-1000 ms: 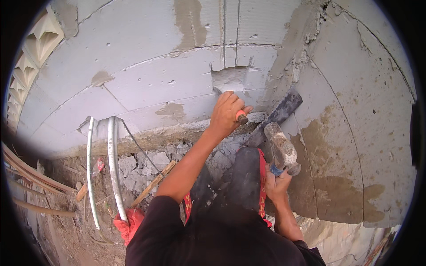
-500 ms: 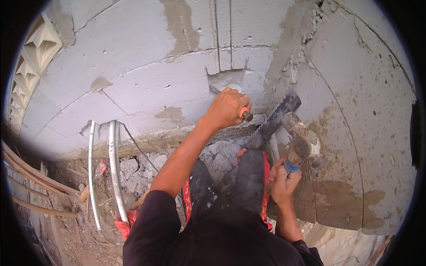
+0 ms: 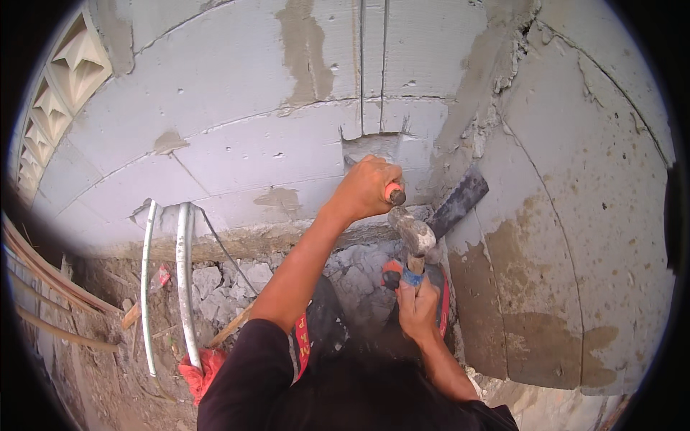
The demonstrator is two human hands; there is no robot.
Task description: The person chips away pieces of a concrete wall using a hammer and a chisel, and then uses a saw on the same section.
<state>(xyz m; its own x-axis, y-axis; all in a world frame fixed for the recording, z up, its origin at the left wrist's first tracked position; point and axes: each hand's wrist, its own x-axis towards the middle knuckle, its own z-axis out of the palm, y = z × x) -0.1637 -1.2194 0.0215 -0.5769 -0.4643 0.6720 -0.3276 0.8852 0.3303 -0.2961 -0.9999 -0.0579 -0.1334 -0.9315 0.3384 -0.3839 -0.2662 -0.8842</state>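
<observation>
Block wall [image 3: 237,154], cut channel [image 3: 372,65] running down to a chipped notch. Rubble [image 3: 223,284] at the base, two pipes [image 3: 183,273] left. Left hand [image 3: 365,188], fingers wrapped tight round chisel [image 3: 393,194], tip at the notch. Right hand [image 3: 417,309], fingers closed round hammer [image 3: 413,241] handle, head just below chisel end. Best to strike squarely, chisel steady, knuckles clear.

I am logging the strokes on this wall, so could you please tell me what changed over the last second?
The hammer in the right hand swung leftward from out at the right, and its head now meets the butt of the chisel. The left hand kept its grip on the chisel at the cut in the block wall. The white pipes and rubble stayed put.
</observation>
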